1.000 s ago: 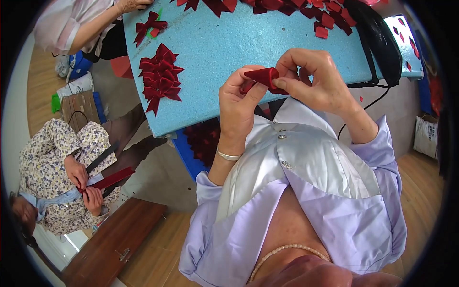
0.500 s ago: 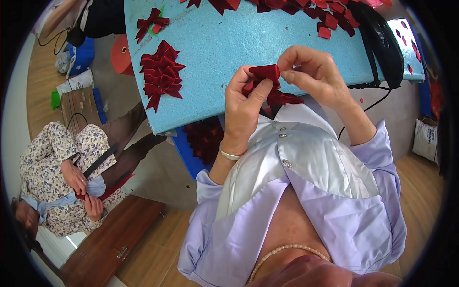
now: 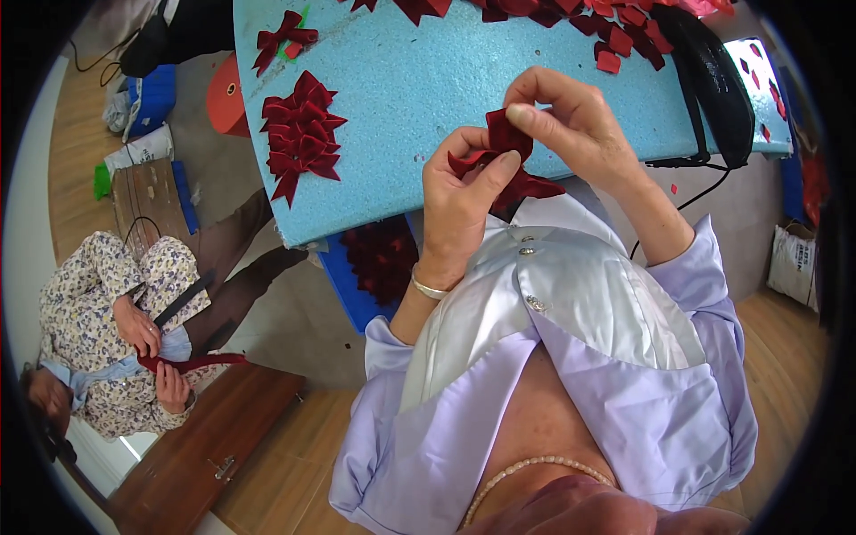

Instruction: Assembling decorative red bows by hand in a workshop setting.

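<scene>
Blue counter, bows clustered aside
Left hand pinches velvet ribbon, apparently securing folds; right hand pinches its upper flap.

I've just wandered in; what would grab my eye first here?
Probably the dark red velvet ribbon between the person's left hand and right hand, by the near edge of the light blue tabletop. Next, the cluster of dark red velvet bows on its left, and the shiny black bag at its right.
</scene>
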Action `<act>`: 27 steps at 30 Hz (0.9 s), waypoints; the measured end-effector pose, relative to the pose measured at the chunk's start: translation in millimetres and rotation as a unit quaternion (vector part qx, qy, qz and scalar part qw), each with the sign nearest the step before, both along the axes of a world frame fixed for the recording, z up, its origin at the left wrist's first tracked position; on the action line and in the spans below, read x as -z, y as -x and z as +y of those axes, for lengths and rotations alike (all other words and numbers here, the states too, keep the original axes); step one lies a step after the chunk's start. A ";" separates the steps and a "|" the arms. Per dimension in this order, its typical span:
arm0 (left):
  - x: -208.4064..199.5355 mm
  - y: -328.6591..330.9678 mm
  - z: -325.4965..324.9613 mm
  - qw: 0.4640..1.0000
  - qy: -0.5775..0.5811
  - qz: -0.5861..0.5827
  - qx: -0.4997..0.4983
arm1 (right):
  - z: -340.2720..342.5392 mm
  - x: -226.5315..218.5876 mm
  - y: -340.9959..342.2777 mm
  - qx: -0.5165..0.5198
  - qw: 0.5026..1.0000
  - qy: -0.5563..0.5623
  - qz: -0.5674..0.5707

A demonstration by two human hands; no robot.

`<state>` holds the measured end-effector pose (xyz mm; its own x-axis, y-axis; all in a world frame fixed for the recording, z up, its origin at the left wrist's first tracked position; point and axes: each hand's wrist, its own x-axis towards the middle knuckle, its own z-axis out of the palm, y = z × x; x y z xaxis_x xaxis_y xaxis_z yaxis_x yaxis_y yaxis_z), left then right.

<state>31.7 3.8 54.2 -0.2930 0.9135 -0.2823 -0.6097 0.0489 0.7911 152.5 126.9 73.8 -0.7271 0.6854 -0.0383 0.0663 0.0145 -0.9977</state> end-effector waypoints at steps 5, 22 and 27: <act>10.2 -3.4 -3.2 1.000 -0.013 0.008 -0.013 | -0.3 1.9 1.9 -0.064 0.995 -0.055 -0.057; 11.6 -3.0 -8.8 0.993 -0.028 -0.113 -0.034 | -5.1 19.9 -6.3 -0.069 0.983 0.166 0.045; 13.6 -3.3 -12.0 0.991 -0.006 -0.130 -0.035 | -2.9 18.0 -11.0 -0.094 0.979 0.176 0.034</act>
